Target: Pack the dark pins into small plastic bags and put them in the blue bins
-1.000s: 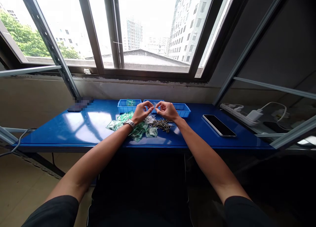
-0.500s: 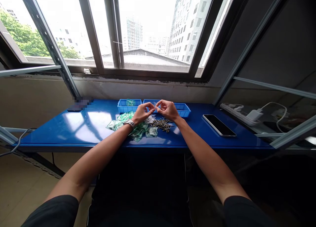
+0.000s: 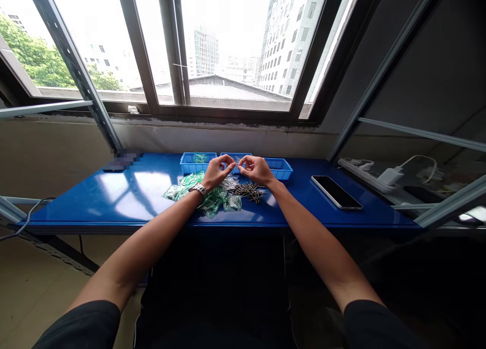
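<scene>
Curling inward over the tabletop, the left hand (image 3: pixel 217 171) and right hand (image 3: pixel 256 169) are both half closed, thumbs and forefingers bent toward each other. A small clear piece (image 3: pixel 238 160) shows just between their fingertips, though it is too small to tell which hand has hold of it, or whether both do. Directly below the hands, a loose heap of green-tinted plastic bags (image 3: pixel 201 197) lies unboxed on the blue tabletop (image 3: pixel 83 212), with a pile of dark metal pins (image 3: pixel 247 191) just to its right. Much of both is out in the open, with little gathered away so far. Behind them stand three blue plastic trays in a row. The left tray (image 3: pixel 187 164) holds a small bunch of green-tinted bags (image 3: pixel 200 158), the middle tray (image 3: pixel 243 154) is largely hidden behind the hands, and the contents of the right tray (image 3: pixel 283 172) cannot be made out. Farther right, a black smartphone (image 3: pixel 336 192) lies well apart, and a power strip (image 3: pixel 360 169) sits beyond the tabletop's end.
</scene>
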A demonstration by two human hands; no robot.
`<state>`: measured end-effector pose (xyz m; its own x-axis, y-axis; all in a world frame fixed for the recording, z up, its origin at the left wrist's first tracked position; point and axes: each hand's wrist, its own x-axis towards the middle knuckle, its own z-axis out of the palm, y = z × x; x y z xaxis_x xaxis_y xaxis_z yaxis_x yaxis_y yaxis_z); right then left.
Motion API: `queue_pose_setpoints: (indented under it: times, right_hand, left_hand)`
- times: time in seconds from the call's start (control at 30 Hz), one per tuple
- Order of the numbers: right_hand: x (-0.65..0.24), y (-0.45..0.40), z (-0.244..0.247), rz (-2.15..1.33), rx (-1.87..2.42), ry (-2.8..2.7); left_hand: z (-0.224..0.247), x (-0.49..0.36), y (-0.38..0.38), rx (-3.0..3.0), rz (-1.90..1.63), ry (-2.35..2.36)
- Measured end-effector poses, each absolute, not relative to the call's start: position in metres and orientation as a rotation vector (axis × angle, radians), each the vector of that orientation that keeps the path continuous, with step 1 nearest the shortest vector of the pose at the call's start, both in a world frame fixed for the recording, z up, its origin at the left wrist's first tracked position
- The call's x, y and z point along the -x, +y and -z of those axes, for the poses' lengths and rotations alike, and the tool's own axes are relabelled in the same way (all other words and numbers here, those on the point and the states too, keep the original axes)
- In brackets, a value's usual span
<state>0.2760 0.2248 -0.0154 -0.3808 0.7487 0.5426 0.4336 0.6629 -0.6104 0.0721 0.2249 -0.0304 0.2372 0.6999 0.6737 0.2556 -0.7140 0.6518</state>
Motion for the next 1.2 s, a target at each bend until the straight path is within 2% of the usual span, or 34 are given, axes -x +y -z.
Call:
queue_pose_setpoints:
  times: [0.3, 0.7, 0.9, 1.03, 1.2]
  right_hand:
    - [-0.274, 0.224, 0.015, -0.429, 0.879, -1.98]
    - [-0.278, 0.224, 0.014, -0.601, 0.923, -2.057]
    - [-0.295, 0.23, 0.006, -0.282, 1.065, -1.964]
    - [-0.318, 0.237, 0.001, -0.021, 1.414, -1.81]
    - [-0.334, 0.238, -0.001, 0.069, 1.724, -1.725]
  left_hand:
    - [0.034, -0.072, 0.226, -2.238, -1.298, 0.83]
    - [0.029, -0.072, 0.222, -2.124, -1.435, 0.862]
    - [0.029, -0.071, 0.222, -2.04, -1.509, 0.913]
    - [0.03, -0.071, 0.225, -2.039, -1.565, 0.964]
    - [0.033, -0.07, 0.228, -2.061, -1.585, 1.014]
